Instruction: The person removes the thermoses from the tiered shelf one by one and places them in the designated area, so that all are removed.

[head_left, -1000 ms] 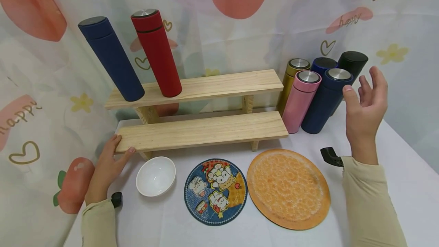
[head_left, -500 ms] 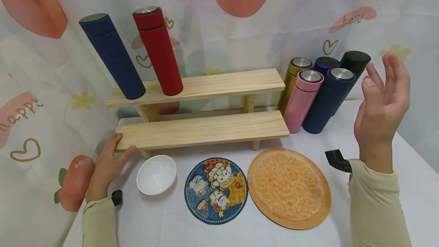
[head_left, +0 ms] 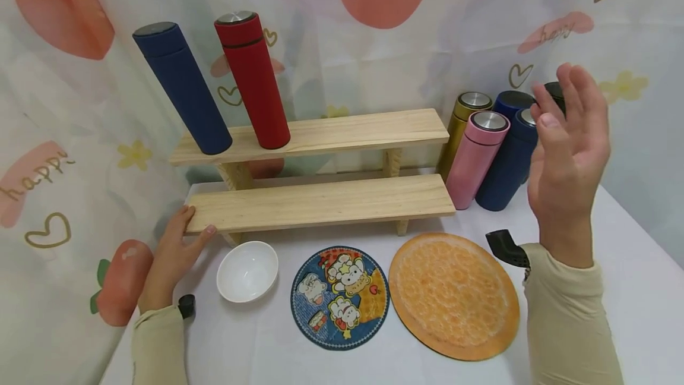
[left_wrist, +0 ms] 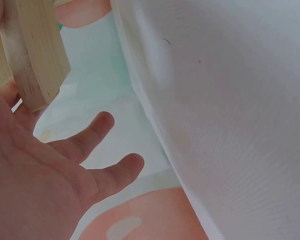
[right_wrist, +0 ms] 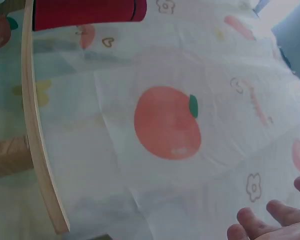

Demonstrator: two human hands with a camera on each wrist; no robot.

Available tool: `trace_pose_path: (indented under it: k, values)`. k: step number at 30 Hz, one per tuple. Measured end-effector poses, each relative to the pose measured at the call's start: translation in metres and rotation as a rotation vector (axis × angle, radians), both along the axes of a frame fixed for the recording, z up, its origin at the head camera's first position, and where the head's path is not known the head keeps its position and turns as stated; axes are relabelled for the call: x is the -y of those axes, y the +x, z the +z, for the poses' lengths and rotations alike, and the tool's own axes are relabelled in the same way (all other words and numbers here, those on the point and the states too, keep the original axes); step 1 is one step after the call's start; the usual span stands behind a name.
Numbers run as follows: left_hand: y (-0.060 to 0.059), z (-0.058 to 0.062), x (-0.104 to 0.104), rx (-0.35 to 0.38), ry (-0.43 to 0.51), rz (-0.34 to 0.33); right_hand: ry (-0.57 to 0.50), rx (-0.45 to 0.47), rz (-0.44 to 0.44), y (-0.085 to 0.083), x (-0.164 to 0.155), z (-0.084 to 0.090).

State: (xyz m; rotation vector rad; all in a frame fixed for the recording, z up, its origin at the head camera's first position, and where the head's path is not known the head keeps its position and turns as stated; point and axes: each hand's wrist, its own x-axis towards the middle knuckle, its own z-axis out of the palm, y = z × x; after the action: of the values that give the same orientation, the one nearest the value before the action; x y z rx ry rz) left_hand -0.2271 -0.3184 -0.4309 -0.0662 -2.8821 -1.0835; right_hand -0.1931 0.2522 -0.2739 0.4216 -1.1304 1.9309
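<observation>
My left hand (head_left: 175, 254) holds the left end of the lower board of a two-step wooden shelf (head_left: 320, 202), thumb at the front edge. In the left wrist view, two fingers stretch out past the board's end (left_wrist: 35, 60). My right hand (head_left: 569, 165) is raised with fingers spread and holds nothing. It partly hides a black flask (head_left: 556, 94) and a navy flask (head_left: 502, 165). Beside these stand a pink flask (head_left: 477, 159), a gold flask (head_left: 459, 129) and a blue flask (head_left: 513, 101). On the upper board stand a dark blue flask (head_left: 184, 91) and a red flask (head_left: 253, 82).
In front of the shelf are a white bowl (head_left: 247, 272), a round blue mat with cartoon figures (head_left: 339, 299) and a round orange mat (head_left: 454, 296). A printed curtain (head_left: 374, 70) hangs behind, and white cloth (head_left: 230, 343) covers the table.
My right hand moves right, away from the flasks, then swings back left and a little up. My left hand keeps its place on the shelf. The flasks stay where they were.
</observation>
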Motion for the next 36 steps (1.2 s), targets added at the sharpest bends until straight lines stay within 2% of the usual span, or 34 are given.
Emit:
trace_pose_path:
  k: [3, 11, 18, 24, 36]
  values:
    - [0.0, -0.001, -0.001, 0.004, 0.005, 0.001, 0.067, 0.01, 0.052, -0.006, 0.016, 0.004]
    - [-0.002, -0.001, -0.005, 0.004, 0.004, 0.004, 0.322, 0.044, 0.107, -0.025, 0.056, 0.011]
    - [-0.002, 0.0, -0.004, 0.007, 0.007, 0.002, 0.433, 0.102, 0.273, -0.045, 0.087, 0.013]
    - [-0.001, -0.001, -0.003, 0.009, 0.0, 0.015, 0.521, 0.181, 0.354, -0.06, 0.112, 0.017]
    - [0.0, -0.001, -0.001, 0.014, -0.002, 0.011, 0.663, 0.308, 0.382, -0.088, 0.158, 0.026]
